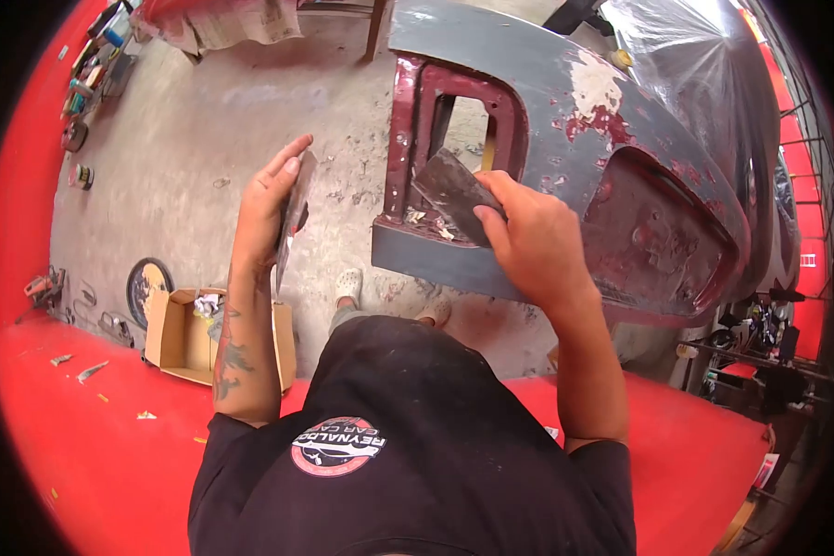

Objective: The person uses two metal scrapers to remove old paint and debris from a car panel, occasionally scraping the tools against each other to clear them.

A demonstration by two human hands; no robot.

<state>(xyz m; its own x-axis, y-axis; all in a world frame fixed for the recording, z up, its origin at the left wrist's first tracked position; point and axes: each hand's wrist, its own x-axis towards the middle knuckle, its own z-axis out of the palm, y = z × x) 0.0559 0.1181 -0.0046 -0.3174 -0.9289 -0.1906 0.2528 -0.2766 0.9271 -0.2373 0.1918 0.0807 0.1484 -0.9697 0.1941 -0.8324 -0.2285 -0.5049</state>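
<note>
My right hand [535, 232] grips a dark, flat, rectangular spreader [456, 193] by one end, thumb on its near face. The spreader overlaps the opening of a car body panel [473, 42] in this view. The panel is grey with dark red bare areas and a pale filler patch [595, 85]. Off to the left, my left hand [271, 195] is closed on a thin grey plate [295, 218], seen nearly edge-on and held upright. A small dark lump [302, 218] shows at the plate's right side. The two held pieces are apart.
An open cardboard box [181, 343] with crumpled paper stands at lower left, beside a round black-rimmed lid [148, 283]. Clear plastic sheeting [676, 46] covers something at upper right. A cluttered rack [760, 347] stands at right. Cans and bottles line the left wall.
</note>
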